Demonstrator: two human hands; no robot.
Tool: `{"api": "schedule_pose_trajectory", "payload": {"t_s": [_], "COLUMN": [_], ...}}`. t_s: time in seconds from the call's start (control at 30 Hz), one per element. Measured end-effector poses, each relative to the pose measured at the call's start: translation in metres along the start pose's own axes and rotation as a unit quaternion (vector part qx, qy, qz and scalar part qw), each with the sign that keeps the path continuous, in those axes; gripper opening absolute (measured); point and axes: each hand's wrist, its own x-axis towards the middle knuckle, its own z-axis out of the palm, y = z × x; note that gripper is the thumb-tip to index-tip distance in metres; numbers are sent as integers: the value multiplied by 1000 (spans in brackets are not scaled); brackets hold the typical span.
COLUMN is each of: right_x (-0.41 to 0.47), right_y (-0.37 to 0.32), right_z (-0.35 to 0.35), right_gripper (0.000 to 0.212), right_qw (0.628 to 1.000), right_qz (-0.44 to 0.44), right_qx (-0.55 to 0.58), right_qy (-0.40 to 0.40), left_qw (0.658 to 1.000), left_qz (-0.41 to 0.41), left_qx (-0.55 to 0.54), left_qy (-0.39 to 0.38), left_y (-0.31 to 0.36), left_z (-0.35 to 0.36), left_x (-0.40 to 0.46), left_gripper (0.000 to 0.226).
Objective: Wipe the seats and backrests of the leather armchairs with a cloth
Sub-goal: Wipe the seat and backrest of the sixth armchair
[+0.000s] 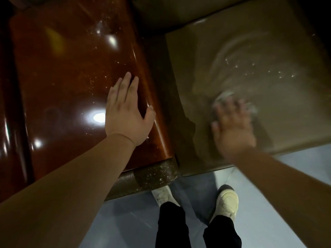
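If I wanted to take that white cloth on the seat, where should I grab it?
Probably the bunched edge of the cloth poking out past the fingertips of the right hand, coming from above at the backrest side. The rest lies flat on the seat under the spread hand, so only that raised fold offers a pinch. It is blurred, though.

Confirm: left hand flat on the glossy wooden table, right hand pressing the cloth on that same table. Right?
Not quite. The left hand does lie flat on the glossy wooden table, but the right hand presses the cloth on the brown leather armchair seat, not on the table. The head view shows it, though the right hand is motion-blurred.
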Motion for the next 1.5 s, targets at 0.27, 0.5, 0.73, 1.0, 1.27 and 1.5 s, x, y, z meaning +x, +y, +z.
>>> {"api": "schedule_pose_trajectory", "payload": {"t_s": [0.27, 0.5, 0.73, 1.0, 1.27, 1.5], "right_x": [13, -12, 55, 14, 121, 85], "right_y": [43, 1, 59, -6, 28, 11], "right_z": [3, 10, -21, -2, -32, -25], "right_gripper": [60, 58, 62, 56, 65, 62], "right_qw": [985, 981, 986, 915, 989, 908], "right_qz": [-166, -186, -136, -387, 127, -358], "right_qx": [-41, -12, -33, -63, 47, -83], "right_qy": [-16, -46, -88, -96, -62, -202], "left_qw": [1000, 1000, 1000, 999, 999, 998], "left_qz": [0, -3, -16, -23, -18, -13], "left_qx": [-3, 4, 1, 7, 2, 2], "left_qy": [15, 3, -3, -35, -48, -64], "left_y": [0, 2, 2, 3, -1, -1], "left_z": [2, -2, -1, -3, -1, -5], "left_x": [0, 0, 1, 3, 3, 5], "left_gripper": [80, 80, 80, 84, 89, 90]}}
